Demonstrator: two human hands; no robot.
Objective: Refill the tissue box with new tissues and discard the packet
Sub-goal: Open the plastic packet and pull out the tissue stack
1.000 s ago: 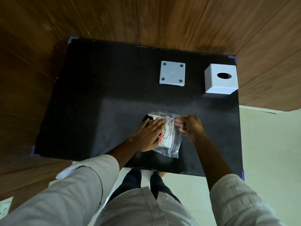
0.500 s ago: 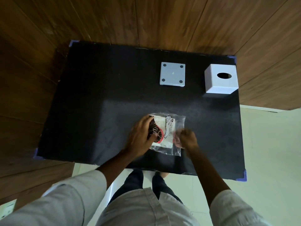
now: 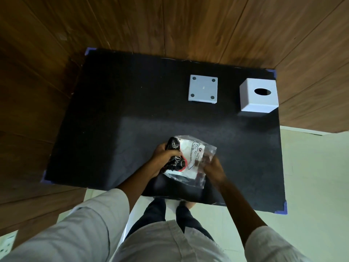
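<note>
A clear plastic tissue packet [image 3: 190, 159] with black, red and white print is lifted a little above the near part of the black table [image 3: 122, 129]. My left hand [image 3: 163, 157] grips its dark left end. My right hand [image 3: 214, 168] holds its clear right edge, fingers partly blurred behind the plastic. The white tissue box cover [image 3: 258, 95] with an oval slot stands at the far right. Its grey square base plate [image 3: 203, 90] lies apart to its left, feet up.
Wooden wall panels surround the table at the back and left. Pale floor tiles show on the right and below. Blue tape marks the table corners [image 3: 281, 208]. My legs and feet are under the near edge.
The packet was lying flat under my hands; now both hands have closed on it and raised it, tilted, toward the near edge. Box cover and base have not moved.
</note>
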